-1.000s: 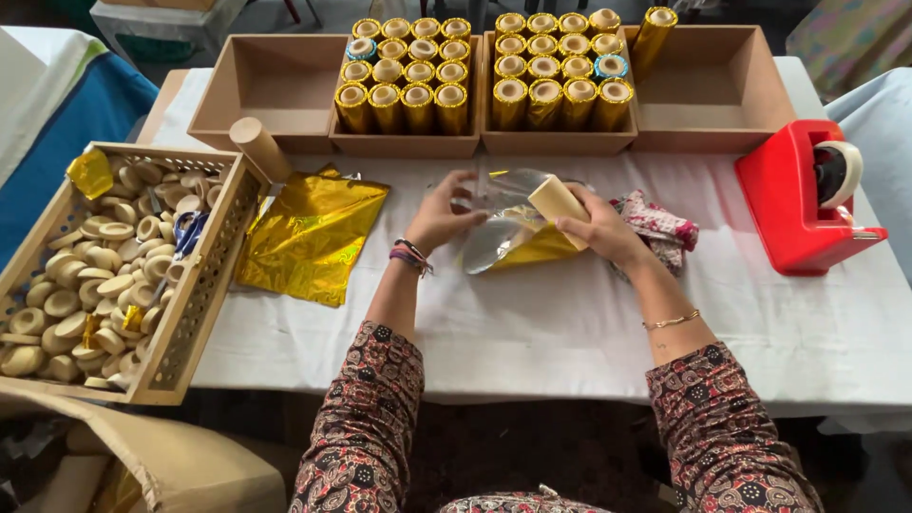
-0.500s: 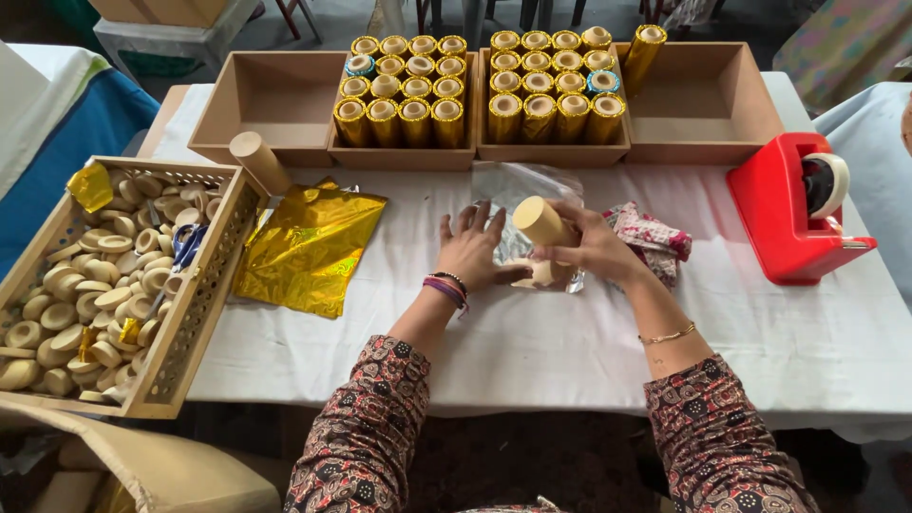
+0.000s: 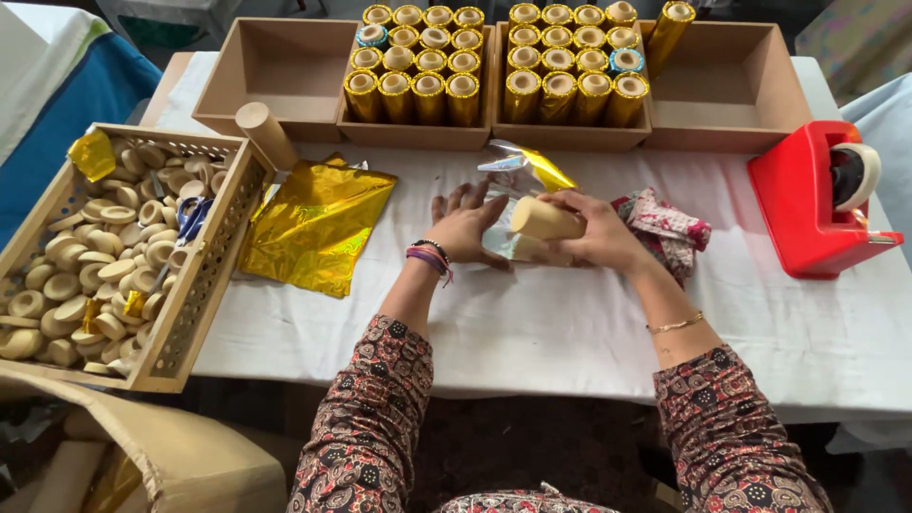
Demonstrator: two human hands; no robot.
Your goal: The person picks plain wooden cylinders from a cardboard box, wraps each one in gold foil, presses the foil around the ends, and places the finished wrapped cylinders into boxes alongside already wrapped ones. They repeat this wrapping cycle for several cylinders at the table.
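My right hand (image 3: 600,231) grips a plain beige cylinder (image 3: 543,219) lying sideways on a sheet of silver-and-gold foil (image 3: 521,174) spread on the white table (image 3: 532,323). My left hand (image 3: 465,225) lies flat with fingers spread, pressing the foil's near edge down beside the cylinder. Part of the foil is hidden under both hands. The far corner of the foil curls upward, showing its gold side.
A stack of gold foil sheets (image 3: 318,220) lies left. A wicker basket (image 3: 204,275) of beige discs sits far left, a bare cylinder (image 3: 266,134) leaning on it. Cardboard trays (image 3: 285,71) behind hold several gold-wrapped cylinders (image 3: 418,93). A patterned cloth (image 3: 665,228) and red tape dispenser (image 3: 807,204) are right.
The foil and cylinder came down from being held in the air to lying on the table. My left hand flattened onto the foil; my right hand laid the cylinder sideways.
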